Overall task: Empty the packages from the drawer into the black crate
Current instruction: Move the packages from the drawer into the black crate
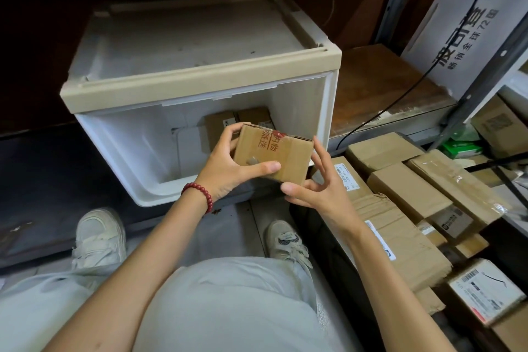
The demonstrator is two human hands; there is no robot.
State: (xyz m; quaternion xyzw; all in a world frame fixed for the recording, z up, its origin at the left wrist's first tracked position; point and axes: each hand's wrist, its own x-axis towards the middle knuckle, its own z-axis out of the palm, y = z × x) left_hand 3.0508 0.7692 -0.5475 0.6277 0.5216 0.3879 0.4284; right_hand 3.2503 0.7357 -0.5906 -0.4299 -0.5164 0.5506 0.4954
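A small cardboard package (pixel 283 151) with red print hangs over the front of the pulled-out white drawer (pixel 125 146). My left hand (pixel 228 168) grips its left side, thumb across the front. My right hand (pixel 317 188) touches its right edge with spread fingers. Two more brown packages (pixel 220 126) lie at the back of the drawer. To the right stands the black crate (pixel 328 240), with several cardboard packages (pixel 405 188) piled in it.
The beige drawer cabinet (pixel 200 46) stands ahead on the floor. A metal shelf rack (pixel 483 71) holds a large white printed box (pixel 468 20) at the right, and a black cable (pixel 400 100) runs down past it. My shoes (pixel 100 237) and knees fill the near floor.
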